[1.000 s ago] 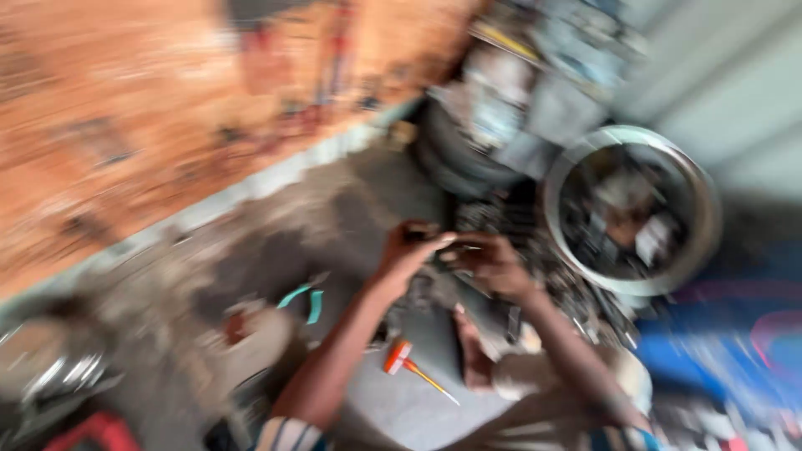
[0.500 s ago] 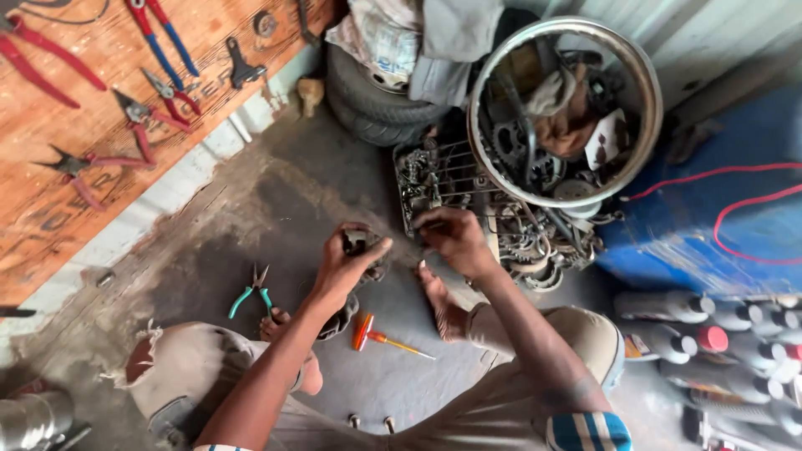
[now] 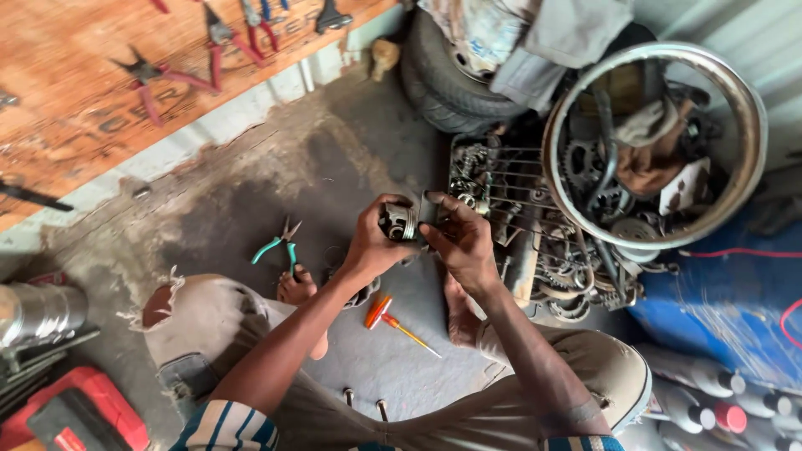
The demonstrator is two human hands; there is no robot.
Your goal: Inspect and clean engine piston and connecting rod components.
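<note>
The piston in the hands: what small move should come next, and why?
Probably turn the piston slightly in the left hand, since the right hand fingertips sit at its side and both hands hold it up off the floor.

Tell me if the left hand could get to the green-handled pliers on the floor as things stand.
Probably yes, but not at once. The left hand is wrapped around a small metal cylinder part, so it is occupied. The green-handled pliers lie in the open on the concrete floor, close beside that forearm, with nothing covering them.
</note>
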